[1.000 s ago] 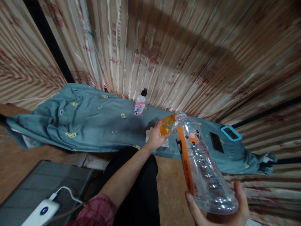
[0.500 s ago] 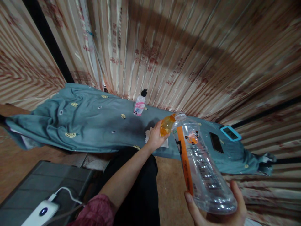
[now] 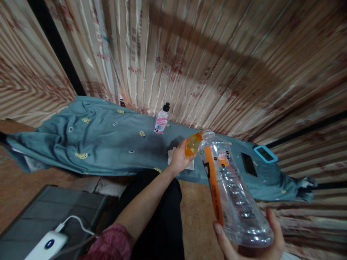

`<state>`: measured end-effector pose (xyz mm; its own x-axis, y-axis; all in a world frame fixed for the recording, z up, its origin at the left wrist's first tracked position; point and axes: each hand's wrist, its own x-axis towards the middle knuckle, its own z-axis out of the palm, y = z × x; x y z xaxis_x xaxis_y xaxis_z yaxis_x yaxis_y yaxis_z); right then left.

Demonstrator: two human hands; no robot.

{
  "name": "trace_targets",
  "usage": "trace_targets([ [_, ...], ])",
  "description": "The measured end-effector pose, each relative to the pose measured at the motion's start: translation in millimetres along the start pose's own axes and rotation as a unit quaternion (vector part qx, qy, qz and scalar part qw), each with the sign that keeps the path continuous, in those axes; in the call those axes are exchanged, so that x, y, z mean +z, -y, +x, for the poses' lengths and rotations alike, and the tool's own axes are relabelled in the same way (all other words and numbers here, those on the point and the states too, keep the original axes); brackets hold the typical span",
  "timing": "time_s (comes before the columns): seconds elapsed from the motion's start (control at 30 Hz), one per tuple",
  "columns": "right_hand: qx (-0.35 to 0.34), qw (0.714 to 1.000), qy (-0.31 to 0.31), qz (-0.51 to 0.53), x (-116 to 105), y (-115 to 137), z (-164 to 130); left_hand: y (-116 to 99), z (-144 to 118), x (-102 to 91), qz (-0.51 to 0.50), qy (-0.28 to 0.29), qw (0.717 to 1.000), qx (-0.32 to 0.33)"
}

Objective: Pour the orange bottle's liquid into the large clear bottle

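My right hand [image 3: 251, 241] cups the base of a large clear plastic bottle [image 3: 230, 191] with an orange label, tilted so its open neck points up and away. My left hand [image 3: 179, 159] grips a small bottle of orange liquid [image 3: 192, 143], tipped with its mouth against the big bottle's neck. Under my left hand a white tissue [image 3: 173, 157] lies on a teal cloth [image 3: 103, 144] that covers a low table.
A small pink-labelled bottle with a black cap [image 3: 161, 119] stands at the cloth's back edge. A dark phone [image 3: 248, 164] and a blue-framed device [image 3: 265, 153] lie at the right. A white power bank with a cable [image 3: 48, 243] rests on a grey case at lower left. Striped curtains hang behind.
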<state>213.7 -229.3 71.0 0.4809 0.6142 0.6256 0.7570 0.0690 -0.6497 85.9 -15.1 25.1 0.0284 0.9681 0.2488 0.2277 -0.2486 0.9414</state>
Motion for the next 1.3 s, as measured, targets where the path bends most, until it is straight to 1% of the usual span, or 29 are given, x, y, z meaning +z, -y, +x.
trace_targets([
  [0.07,-0.045,0.999,-0.007,0.008,0,-10,0,-1,0,0.0,0.0,0.002,1.0,-0.003],
  [0.17,-0.066,0.997,-0.021,0.019,0,-22,0,0,0,0.5,0.003,0.0,1.0,-0.006],
  [0.27,-0.079,0.996,-0.017,0.03,0,-27,0,0,0,1.2,0.004,-0.004,1.0,-0.008],
  [0.4,-0.063,0.998,-0.009,0.027,-3,-34,0,1,-1,0.7,-0.001,-0.002,1.0,-0.002],
  [0.47,-0.052,0.998,0.009,0.022,-6,-38,2,1,-1,0.2,-0.003,-0.001,1.0,-0.002],
  [0.5,-0.046,0.999,0.002,0.022,-7,-39,2,1,-1,0.0,-0.003,-0.001,1.0,-0.003],
  [0.53,-0.044,0.999,0.014,0.022,-8,-39,3,2,-1,0.1,-0.003,-0.001,1.0,-0.005],
  [0.67,-0.075,0.997,0.007,0.032,-7,-31,4,4,0,1.4,-0.018,-0.002,1.0,0.005],
  [0.8,-0.063,0.998,0.007,0.027,-5,-25,-1,7,0,3.4,-0.036,-0.003,0.999,0.02],
  [0.87,-0.058,0.998,-0.004,0.022,-4,-27,-3,8,0,3.8,-0.034,-0.005,0.999,0.016],
  [1.0,-0.091,0.996,-0.012,0.003,-4,-29,-2,6,0,2.5,-0.021,-0.002,1.0,0.009],
  [1.13,-0.096,0.995,-0.025,-0.027,-3,-17,0,3,0,1.4,-0.012,0.0,1.0,-0.001],
  [1.2,-0.077,0.996,-0.028,-0.032,-1,-6,0,3,0,1.7,-0.017,-0.001,1.0,0.002],
  [1.3,-0.02,0.999,-0.026,-0.014,2,10,0,4,0,2.8,-0.027,-0.002,1.0,0.012],
])
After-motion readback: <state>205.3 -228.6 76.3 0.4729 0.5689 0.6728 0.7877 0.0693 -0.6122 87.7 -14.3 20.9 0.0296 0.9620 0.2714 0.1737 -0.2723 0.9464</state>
